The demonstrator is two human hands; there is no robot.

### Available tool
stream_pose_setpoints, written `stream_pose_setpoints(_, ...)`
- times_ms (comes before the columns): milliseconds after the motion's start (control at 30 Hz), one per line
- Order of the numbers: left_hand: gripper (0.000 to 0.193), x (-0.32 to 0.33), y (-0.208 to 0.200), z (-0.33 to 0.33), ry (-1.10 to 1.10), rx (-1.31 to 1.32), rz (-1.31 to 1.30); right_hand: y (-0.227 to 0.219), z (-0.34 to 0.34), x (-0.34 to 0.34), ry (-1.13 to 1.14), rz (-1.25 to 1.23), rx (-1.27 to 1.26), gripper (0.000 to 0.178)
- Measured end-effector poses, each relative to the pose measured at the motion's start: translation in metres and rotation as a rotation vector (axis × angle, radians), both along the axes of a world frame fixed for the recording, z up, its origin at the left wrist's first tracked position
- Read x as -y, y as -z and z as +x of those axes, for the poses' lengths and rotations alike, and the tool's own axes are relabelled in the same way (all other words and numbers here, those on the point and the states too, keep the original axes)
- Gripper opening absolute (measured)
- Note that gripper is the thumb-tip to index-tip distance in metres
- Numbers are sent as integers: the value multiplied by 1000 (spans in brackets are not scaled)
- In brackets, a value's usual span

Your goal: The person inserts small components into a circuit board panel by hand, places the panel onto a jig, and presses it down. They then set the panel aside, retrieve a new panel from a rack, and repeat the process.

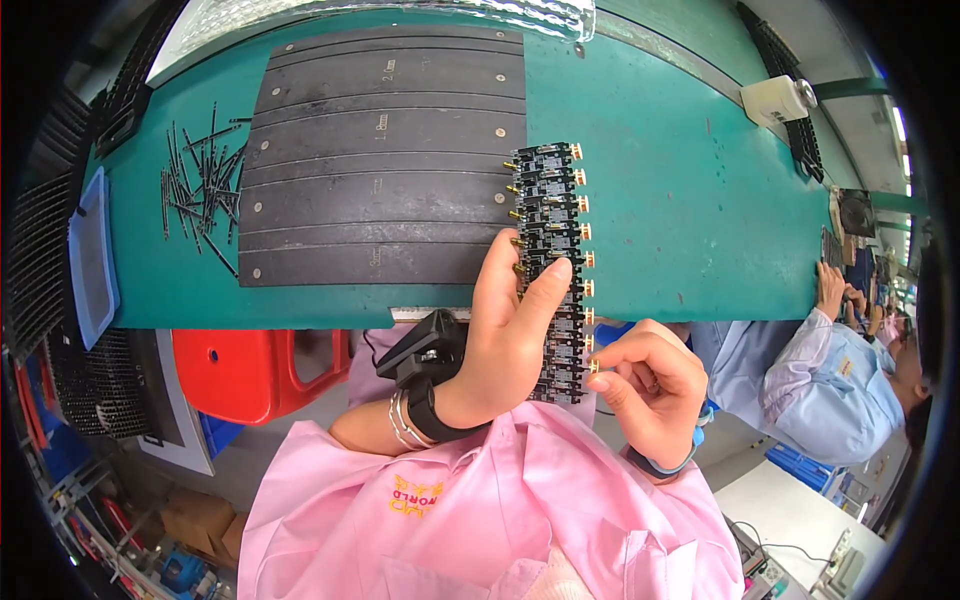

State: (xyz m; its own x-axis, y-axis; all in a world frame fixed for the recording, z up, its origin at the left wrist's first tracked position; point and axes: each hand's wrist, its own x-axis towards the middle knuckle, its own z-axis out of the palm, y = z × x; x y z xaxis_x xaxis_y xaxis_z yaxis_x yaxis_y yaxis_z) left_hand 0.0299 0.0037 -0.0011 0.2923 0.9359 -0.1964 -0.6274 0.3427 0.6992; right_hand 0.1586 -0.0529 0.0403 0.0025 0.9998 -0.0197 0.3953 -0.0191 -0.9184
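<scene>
In the head view, holding a board point(550, 215) in both hands across the table's point(660, 190) near edge.
Clasps the board with the left hand point(500, 355), half closed, with thumb laid on the board's face and fingers along its left side; with the right hand point(655, 385), closed to a thumb-and-forefinger pinch, has hold of a gold connector point(594, 367) on the board's right edge, toward the near end. Has a grooved black plate point(340, 195) just left of the board, loose black strips point(207, 190) farther left, a blue tray point(92, 260) beyond those, a red stool point(225, 385) near left, a white bottle point(770, 102) far right, and a co-worker point(840, 410) in blue at right.
</scene>
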Motion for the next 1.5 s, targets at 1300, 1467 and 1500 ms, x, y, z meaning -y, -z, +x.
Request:
stream_pose_setpoints(1300,16,-4,-2,-1,8,-23,-81,43,13,-9,-125,-273,-1260,28)
stream_pose_setpoints(1467,15,-7,-2,0,-33,31,-100,39,4,-11,-69,-300,-1227,31)
stream_pose_setpoints(1500,15,-7,-2,0,-36,29,-95,38,3,-10,-52,-291,-1187,31)
